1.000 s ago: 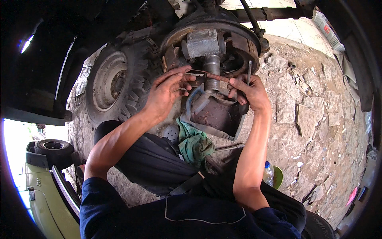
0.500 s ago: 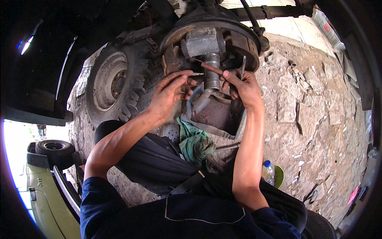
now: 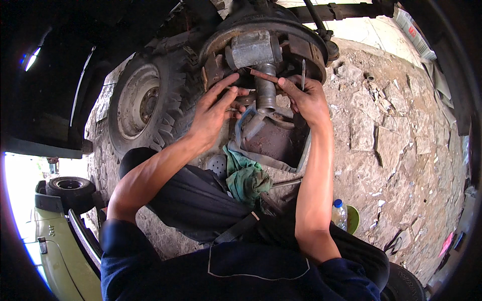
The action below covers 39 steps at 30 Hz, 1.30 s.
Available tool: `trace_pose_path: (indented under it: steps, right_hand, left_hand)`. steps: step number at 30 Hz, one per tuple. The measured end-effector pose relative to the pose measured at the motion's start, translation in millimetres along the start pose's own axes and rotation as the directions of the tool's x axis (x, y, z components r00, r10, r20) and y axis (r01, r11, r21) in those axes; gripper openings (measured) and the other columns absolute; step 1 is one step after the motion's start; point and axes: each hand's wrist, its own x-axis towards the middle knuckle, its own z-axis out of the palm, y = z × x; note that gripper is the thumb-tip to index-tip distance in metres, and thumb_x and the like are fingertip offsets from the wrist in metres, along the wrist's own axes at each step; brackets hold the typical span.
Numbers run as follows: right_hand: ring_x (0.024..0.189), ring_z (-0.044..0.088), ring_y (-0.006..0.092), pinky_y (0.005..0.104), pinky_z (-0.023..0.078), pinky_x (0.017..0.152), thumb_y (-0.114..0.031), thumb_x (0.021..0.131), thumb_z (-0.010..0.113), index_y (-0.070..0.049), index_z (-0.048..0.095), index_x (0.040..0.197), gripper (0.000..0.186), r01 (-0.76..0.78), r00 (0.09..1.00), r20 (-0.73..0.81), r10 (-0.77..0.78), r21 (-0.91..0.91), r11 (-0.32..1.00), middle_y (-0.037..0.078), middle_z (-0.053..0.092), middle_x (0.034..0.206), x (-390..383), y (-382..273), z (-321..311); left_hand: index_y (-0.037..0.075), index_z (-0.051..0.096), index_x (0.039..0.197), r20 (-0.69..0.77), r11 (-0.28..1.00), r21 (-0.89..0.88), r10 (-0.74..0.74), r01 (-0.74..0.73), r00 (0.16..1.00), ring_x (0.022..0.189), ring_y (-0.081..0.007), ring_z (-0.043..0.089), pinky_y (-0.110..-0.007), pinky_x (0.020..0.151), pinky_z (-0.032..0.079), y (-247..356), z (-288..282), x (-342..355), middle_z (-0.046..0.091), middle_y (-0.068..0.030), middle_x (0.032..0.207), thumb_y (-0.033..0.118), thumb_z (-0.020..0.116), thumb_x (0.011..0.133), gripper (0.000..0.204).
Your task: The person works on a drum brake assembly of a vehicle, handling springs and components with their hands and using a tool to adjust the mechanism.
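Note:
Between the thumb and fingers of my right hand (image 3: 311,103) is one end of a rusty coil spring (image 3: 263,76). A thin metal rod (image 3: 303,75), maybe a screwdriver shaft, also stands up from this hand. The spring lies across the front of a greasy metal axle tube (image 3: 265,98), under a grey block-shaped part (image 3: 254,50). My left hand (image 3: 213,113) is open, its index fingertip close to the spring's hooked far end and its other fingers spread beside the tube. Behind sits a dirty drum brake assembly (image 3: 316,52) with curved shoes.
A grimy tray (image 3: 276,143) lies below the tube, with a green rag (image 3: 247,183) and a metal bar (image 3: 287,183) nearer me. A wheel with a knobbly tyre (image 3: 138,103) stands at left. A bottle (image 3: 339,214) and green bowl (image 3: 353,220) sit at right on rough stone ground.
Both hands have shifted slightly up and away from me, and the spring has moved a little up with the right hand. The left index finger has stretched out toward the spring's end.

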Motion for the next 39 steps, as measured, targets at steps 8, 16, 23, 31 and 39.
trace_pose_path:
  steps: [8, 16, 23, 31, 39]
  right_hand:
    - [0.052, 0.044, 0.0046, 0.0245, 0.032, 0.047, -0.028, 0.084, 0.075, -0.001, 0.072, 0.082, 0.026, 0.127, 0.991, 0.040, -0.125, -0.048, 0.991, -0.002, 0.056, 0.058, 4.2, -5.8, 2.5]
    - [0.045, 0.043, 0.0063, 0.0250, 0.032, 0.043, -0.030, 0.085, 0.074, -0.004, 0.069, 0.076, 0.028, -0.046, 0.984, 0.176, 0.038, 0.043, 0.998, -0.002, 0.053, 0.054, 7.4, -9.1, 6.5]
    - [0.040, 0.042, 0.0063, 0.0235, 0.030, 0.039, -0.029, 0.085, 0.074, -0.003, 0.065, 0.071, 0.031, -0.121, 0.982, 0.168, 0.084, 0.222, 0.968, -0.003, 0.051, 0.052, 8.4, -2.7, 8.9]
    - [0.042, 0.043, 0.0045, 0.0217, 0.031, 0.039, -0.029, 0.086, 0.073, -0.004, 0.066, 0.079, 0.028, -0.037, 0.995, 0.096, 0.011, 0.274, 0.961, -0.001, 0.056, 0.059, 3.9, -9.7, 9.4]
    - [0.046, 0.047, 0.0034, 0.0193, 0.032, 0.039, -0.024, 0.086, 0.073, -0.005, 0.069, 0.091, 0.021, 0.121, 0.991, -0.091, -0.094, 0.348, 0.930, -0.002, 0.062, 0.066, 1.5, -4.5, 22.2]
  left_hand:
    - [0.012, 0.045, 0.138, 0.030, 0.984, -0.176, -0.017, 0.022, 0.999, 0.081, -0.0140, 0.051, -0.030, 0.071, 0.043, 1.5, 11.5, 4.1, 0.058, -0.0050, 0.109, 0.025, 0.050, 0.101, 0.040]
    - [0.011, 0.052, 0.127, -0.014, 0.973, -0.228, 0.031, -0.033, 0.999, 0.075, -0.0122, 0.051, -0.028, 0.064, 0.042, -1.3, 16.9, 18.5, 0.055, -0.0021, 0.098, 0.027, 0.053, 0.100, 0.032]
    - [0.011, 0.055, 0.126, -0.010, 0.982, -0.182, 0.039, -0.040, 0.999, 0.074, -0.0112, 0.050, -0.027, 0.062, 0.040, -2.3, 22.3, 22.9, 0.057, -0.0003, 0.099, 0.027, 0.054, 0.100, 0.031]
    - [0.007, 0.058, 0.120, -0.056, 0.979, -0.189, 0.063, -0.072, 0.996, 0.075, -0.0109, 0.054, -0.025, 0.063, 0.043, -0.3, 26.5, 23.3, 0.062, -0.0027, 0.103, 0.027, 0.055, 0.099, 0.029]
    - [0.004, 0.062, 0.115, -0.029, 0.977, -0.183, 0.101, -0.105, 0.994, 0.081, -0.0101, 0.057, -0.025, 0.067, 0.045, 0.9, 28.9, 33.6, 0.065, -0.0043, 0.108, 0.028, 0.053, 0.100, 0.030]
